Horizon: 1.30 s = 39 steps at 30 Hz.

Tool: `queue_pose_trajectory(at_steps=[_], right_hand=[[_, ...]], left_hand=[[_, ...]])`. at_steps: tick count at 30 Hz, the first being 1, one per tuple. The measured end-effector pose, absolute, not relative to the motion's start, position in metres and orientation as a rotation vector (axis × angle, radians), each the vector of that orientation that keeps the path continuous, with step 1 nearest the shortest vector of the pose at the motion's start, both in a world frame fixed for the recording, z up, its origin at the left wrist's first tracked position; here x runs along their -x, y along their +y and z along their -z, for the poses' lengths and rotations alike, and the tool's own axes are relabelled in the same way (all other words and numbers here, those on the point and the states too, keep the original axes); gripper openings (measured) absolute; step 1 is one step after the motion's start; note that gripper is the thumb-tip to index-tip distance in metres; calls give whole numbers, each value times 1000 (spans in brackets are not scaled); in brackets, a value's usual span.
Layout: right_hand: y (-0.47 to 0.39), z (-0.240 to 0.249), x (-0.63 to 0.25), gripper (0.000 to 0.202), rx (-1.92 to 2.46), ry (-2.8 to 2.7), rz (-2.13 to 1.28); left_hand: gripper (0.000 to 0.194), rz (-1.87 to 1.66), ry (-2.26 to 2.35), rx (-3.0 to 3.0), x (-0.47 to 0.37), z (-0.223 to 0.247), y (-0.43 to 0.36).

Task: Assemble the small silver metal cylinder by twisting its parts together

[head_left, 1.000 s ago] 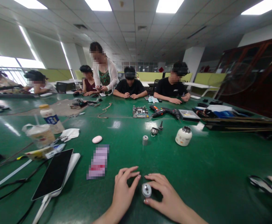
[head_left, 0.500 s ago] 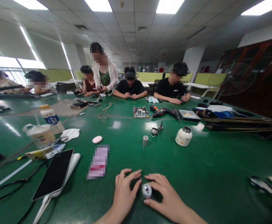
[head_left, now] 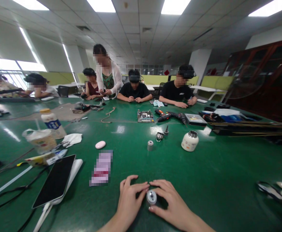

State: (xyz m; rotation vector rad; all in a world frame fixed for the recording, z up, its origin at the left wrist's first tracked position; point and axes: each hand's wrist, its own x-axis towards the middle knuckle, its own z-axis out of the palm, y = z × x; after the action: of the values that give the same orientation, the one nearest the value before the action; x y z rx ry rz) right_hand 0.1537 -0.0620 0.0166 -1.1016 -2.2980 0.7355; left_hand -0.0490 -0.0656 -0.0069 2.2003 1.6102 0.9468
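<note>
A small silver metal cylinder point(head_left: 151, 197), with a pale round top and a dark centre, stands on the green table between my hands. My right hand point(head_left: 171, 199) curls around its right side, thumb at the near edge and forefinger at the far edge. On the other side, my left hand point(head_left: 131, 196) has its fingers spread, with the thumb tip close beside the cylinder and the forefinger reaching towards the right fingertips. Whether the left thumb touches the metal is hard to make out. A similar metal cylinder point(head_left: 150, 145) stands farther off.
Beyond are a white jar point(head_left: 189, 141), small metal parts point(head_left: 159, 136), a circuit board point(head_left: 145, 116) and power drills point(head_left: 165, 116). At left lie a phone point(head_left: 55, 182), a pink oval object point(head_left: 100, 144), a bottle point(head_left: 53, 124) and cables. Several people sit or stand across the table.
My left forefinger has moved right, nearly meeting the right fingertips. The cylinder and my right hand have hardly moved.
</note>
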Motion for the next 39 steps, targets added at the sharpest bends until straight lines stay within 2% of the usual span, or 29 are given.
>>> queue_pose_trajectory(at_steps=[5, 12, 22, 39], right_hand=[[-62, -18, -153, 39, 1116, -2310, -718], [-62, -18, -154, 41, 1110, -2357, -701], [-61, -17, -154, 38, 1109, -2367, -680], [-60, -14, -154, 37, 1097, -2385, -643]], left_hand=[[18, -1172, 1587, -2102, 47, 4, -69], [21, -1559, 1169, -2247, 48, 0, -74], [25, -1584, 1019, -2337, 48, -4, -77], [24, -1658, 755, -2143, 38, -10, -79]])
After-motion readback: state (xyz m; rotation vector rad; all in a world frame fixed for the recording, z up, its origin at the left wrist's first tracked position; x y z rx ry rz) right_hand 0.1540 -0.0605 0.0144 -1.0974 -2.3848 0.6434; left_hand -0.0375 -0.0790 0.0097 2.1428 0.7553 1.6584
